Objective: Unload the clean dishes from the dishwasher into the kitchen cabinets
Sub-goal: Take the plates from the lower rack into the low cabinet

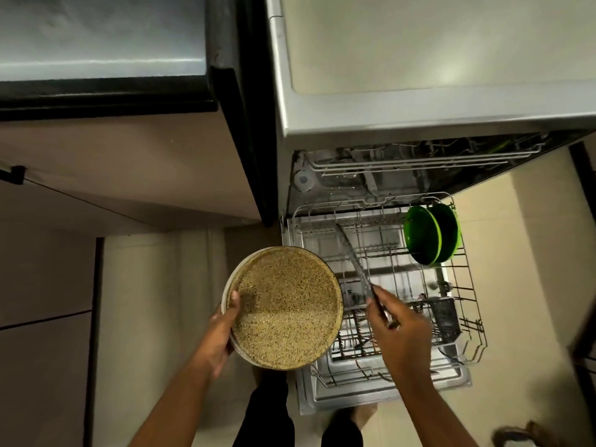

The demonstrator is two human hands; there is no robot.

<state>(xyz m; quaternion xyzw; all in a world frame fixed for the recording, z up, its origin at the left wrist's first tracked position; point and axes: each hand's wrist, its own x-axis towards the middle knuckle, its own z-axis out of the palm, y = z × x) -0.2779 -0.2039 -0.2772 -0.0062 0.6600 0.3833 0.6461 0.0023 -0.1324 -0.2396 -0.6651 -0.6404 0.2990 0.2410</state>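
Observation:
My left hand (pixel 222 330) grips the left rim of a round speckled tan plate (pixel 287 304), thumb on its face, held to the left of the dishwasher. My right hand (pixel 396 330) pinches the handle of a long knife (pixel 353 259), whose blade points up and left over the pulled-out lower rack (pixel 467 304). Two green plates (pixel 429 233) stand on edge at the rack's far right. A dark cutlery basket (pixel 446 317) sits at the rack's right side. The upper rack (pixel 419 159) is partly inside the machine.
The dishwasher's silver top (pixel 419 59) fills the upper right. A dark-edged counter (pixel 106 91) with beige cabinet fronts (pixel 129 175) lies to the left. The open dishwasher door (pixel 338 398) lies flat over the tiled floor (pixel 154 317); my legs stand beside it.

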